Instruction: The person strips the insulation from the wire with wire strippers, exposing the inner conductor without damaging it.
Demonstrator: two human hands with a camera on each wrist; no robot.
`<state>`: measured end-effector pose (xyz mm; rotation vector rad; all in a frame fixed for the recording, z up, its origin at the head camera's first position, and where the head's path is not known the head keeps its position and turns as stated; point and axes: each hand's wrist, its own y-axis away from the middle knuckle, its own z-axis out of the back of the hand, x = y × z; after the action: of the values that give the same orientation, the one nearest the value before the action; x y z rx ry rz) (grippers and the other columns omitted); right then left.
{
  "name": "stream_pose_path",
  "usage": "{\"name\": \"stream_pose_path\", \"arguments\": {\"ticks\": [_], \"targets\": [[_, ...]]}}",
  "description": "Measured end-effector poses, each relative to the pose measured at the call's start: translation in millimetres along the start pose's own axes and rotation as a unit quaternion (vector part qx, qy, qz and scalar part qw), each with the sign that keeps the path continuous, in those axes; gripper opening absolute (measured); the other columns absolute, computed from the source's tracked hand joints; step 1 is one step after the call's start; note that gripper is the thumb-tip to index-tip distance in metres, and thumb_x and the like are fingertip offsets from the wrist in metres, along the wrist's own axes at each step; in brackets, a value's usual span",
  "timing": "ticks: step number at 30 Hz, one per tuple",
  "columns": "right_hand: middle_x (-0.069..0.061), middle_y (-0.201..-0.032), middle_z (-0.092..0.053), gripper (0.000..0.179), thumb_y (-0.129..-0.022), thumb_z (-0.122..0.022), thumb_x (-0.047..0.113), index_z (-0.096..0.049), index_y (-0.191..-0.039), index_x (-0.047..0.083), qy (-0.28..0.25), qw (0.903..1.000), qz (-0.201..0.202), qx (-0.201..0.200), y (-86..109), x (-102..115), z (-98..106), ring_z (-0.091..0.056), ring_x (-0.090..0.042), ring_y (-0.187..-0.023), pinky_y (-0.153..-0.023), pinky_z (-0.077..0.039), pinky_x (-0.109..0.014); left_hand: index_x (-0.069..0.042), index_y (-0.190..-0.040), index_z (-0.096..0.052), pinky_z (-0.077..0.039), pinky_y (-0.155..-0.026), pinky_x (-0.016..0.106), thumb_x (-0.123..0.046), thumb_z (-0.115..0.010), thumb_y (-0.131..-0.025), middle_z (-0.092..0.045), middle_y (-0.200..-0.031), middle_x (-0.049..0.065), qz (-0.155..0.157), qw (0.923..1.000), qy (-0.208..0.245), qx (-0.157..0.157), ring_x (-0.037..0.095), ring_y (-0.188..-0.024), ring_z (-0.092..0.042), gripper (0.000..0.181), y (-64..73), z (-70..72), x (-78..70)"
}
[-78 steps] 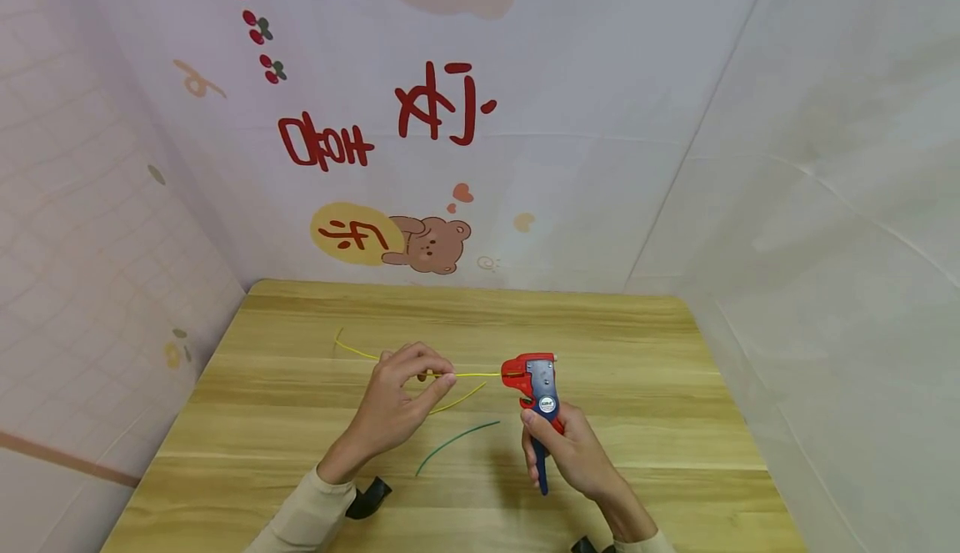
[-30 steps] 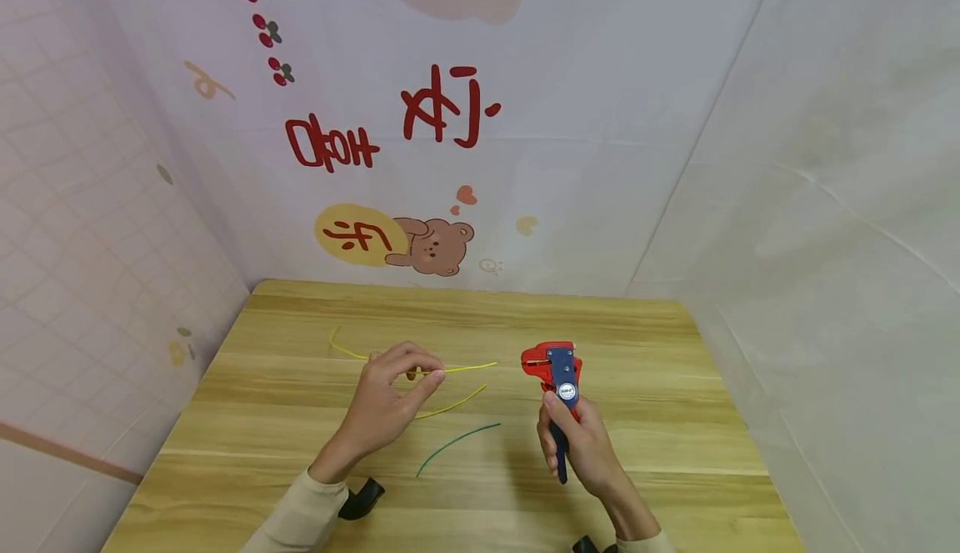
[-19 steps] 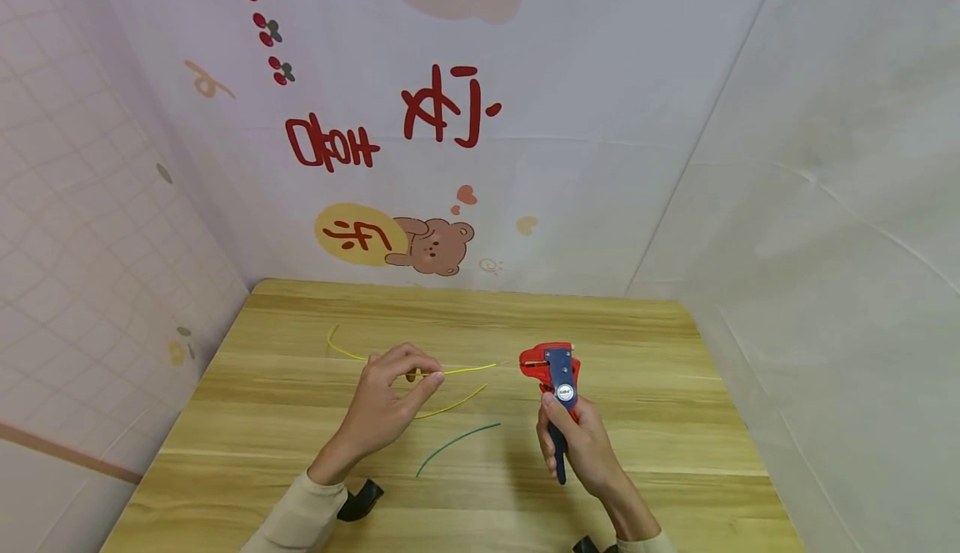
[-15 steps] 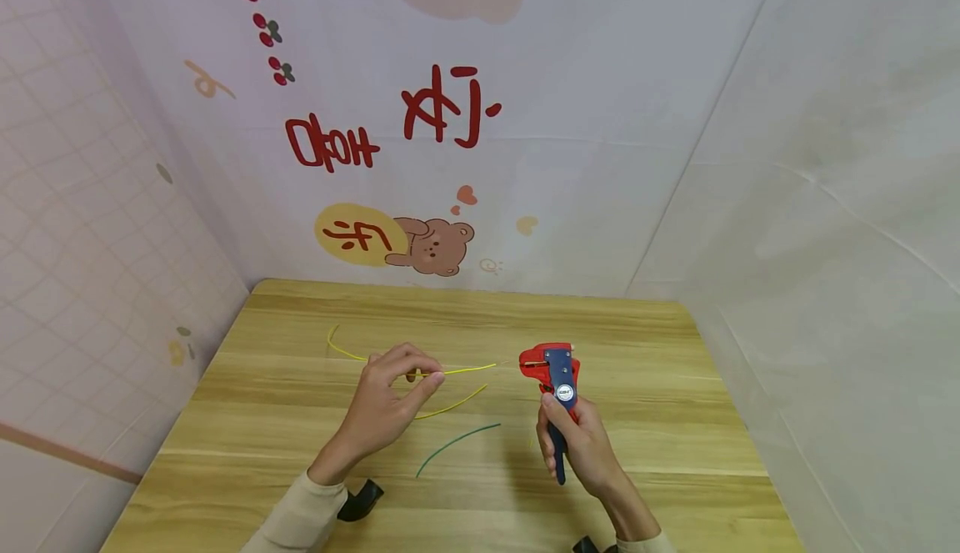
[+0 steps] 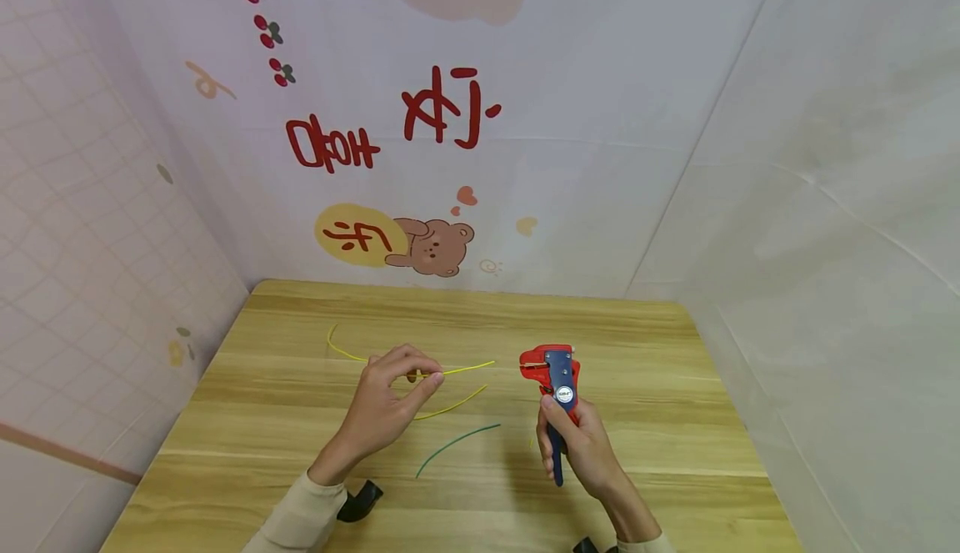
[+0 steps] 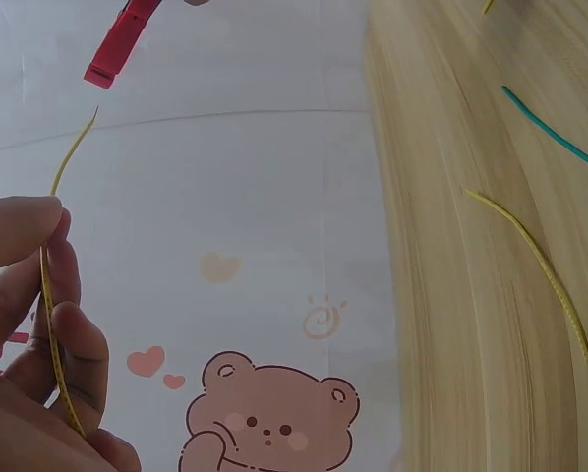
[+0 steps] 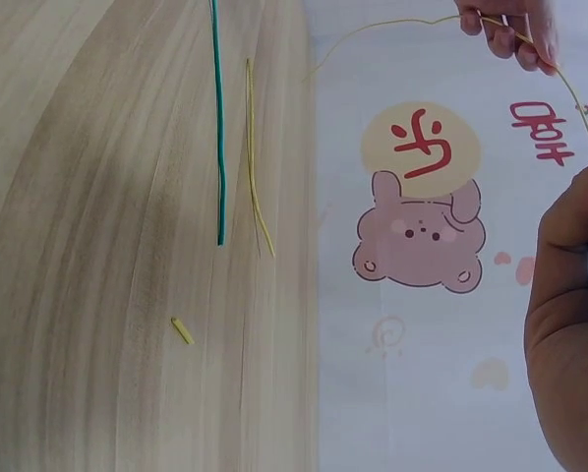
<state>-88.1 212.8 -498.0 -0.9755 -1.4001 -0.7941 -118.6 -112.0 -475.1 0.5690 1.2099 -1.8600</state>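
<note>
My left hand (image 5: 393, 394) pinches a long yellow wire (image 5: 472, 367) between thumb and fingertips. One end points right, and the rest trails off to the left. In the left wrist view, that wire's end shows a thin, darker tip (image 6: 95, 112). My right hand (image 5: 577, 444) grips a red and blue wire stripper (image 5: 558, 369) by its handles. Its red nose faces the wire end, with a small gap between them. Near the right hand, a short yellow piece of insulation (image 7: 182, 330) lies on the table.
On the wooden table (image 5: 645, 336) a second yellow wire (image 5: 457, 403) and a green wire (image 5: 456, 446) lie in front of the left hand. A printed cloth wall (image 5: 570, 161) rises behind the table, and other walls stand at both sides.
The yellow wire's end has come out of the stripper's nose. The stripper has moved right, away from it. A short yellow piece now lies on the table by the right hand.
</note>
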Motion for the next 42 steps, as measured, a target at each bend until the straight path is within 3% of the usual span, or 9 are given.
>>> {"name": "stream_pose_path", "arguments": {"ticks": [7, 11, 27, 33, 38, 42], "targets": [[-0.031, -0.068, -0.047, 0.045, -0.124, -0.04, 0.017, -0.052, -0.093, -0.013, 0.004, 1.0, 0.003, 0.004, -0.6, -0.9, 2.0, -0.063, -0.018, -0.047, -0.042, -0.058, -0.048, -0.024, -0.105, -0.085, -0.032, -0.087, 0.036, -0.009, -0.084, -0.101, -0.079, -0.105, -0.009, 0.01, 0.9999, -0.003, 0.005, 0.005, -0.09, -0.061, 0.016, -0.5, -1.9, 1.0], [-0.032, -0.068, -0.047, 0.045, -0.124, -0.04, 0.016, -0.052, -0.092, -0.013, 0.003, 0.9999, 0.008, 0.006, -0.3, -2.2, 3.0, -0.064, -0.016, -0.048, -0.044, -0.058, -0.043, -0.024, -0.105, -0.085, -0.032, -0.087, 0.036, -0.009, -0.084, -0.101, -0.079, -0.105, -0.009, 0.01, 0.9999, -0.004, 0.006, 0.005, -0.091, -0.062, 0.016, -0.2, -3.6, 4.0], [-0.029, -0.071, -0.054, 0.043, -0.124, -0.041, 0.015, -0.054, -0.097, -0.016, -0.007, 0.9999, 0.01, 0.01, 1.9, -3.8, 9.7, -0.07, -0.016, -0.055, -0.05, -0.062, -0.05, -0.028, -0.107, -0.086, -0.038, -0.089, 0.042, -0.014, -0.084, -0.104, -0.08, -0.103, -0.01, 0.041, 0.999, 0.011, 0.013, 0.007, -0.091, -0.065, 0.014, -0.2, -12.6, 26.9], [-0.023, -0.072, -0.059, 0.041, -0.124, -0.04, 0.014, -0.054, -0.099, -0.016, -0.008, 0.9998, 0.013, 0.01, 1.7, -5.9, 13.5, -0.072, -0.015, -0.058, -0.054, -0.064, -0.053, -0.027, -0.107, -0.086, -0.044, -0.089, 0.037, -0.014, -0.083, -0.104, -0.081, -0.102, -0.01, 0.046, 0.9988, 0.01, 0.016, 0.008, -0.092, -0.066, 0.014, -1.4, -15.3, 32.7], [-0.02, -0.073, -0.062, 0.04, -0.124, -0.04, 0.013, -0.054, -0.101, -0.016, -0.013, 0.9998, 0.014, 0.01, 2.3, -6.6, 15.8, -0.074, -0.017, -0.059, -0.055, -0.065, -0.054, -0.026, -0.106, -0.086, -0.047, -0.088, 0.04, -0.014, -0.084, -0.104, -0.081, -0.102, -0.01, 0.05, 0.9985, 0.009, 0.018, 0.008, -0.092, -0.066, 0.013, -1.9, -17.6, 35.0], [-0.011, -0.073, -0.066, 0.039, -0.124, -0.04, 0.013, -0.054, -0.102, -0.017, -0.015, 0.9997, 0.016, 0.011, 2.8, -6.6, 16.8, -0.075, -0.017, -0.061, -0.056, -0.065, -0.053, -0.024, -0.106, -0.087, -0.041, -0.088, 0.042, -0.012, -0.085, -0.102, -0.081, -0.099, -0.009, 0.049, 0.9986, 0.005, 0.019, 0.008, -0.091, -0.065, 0.013, -1.1, -20.6, 37.1]]}}
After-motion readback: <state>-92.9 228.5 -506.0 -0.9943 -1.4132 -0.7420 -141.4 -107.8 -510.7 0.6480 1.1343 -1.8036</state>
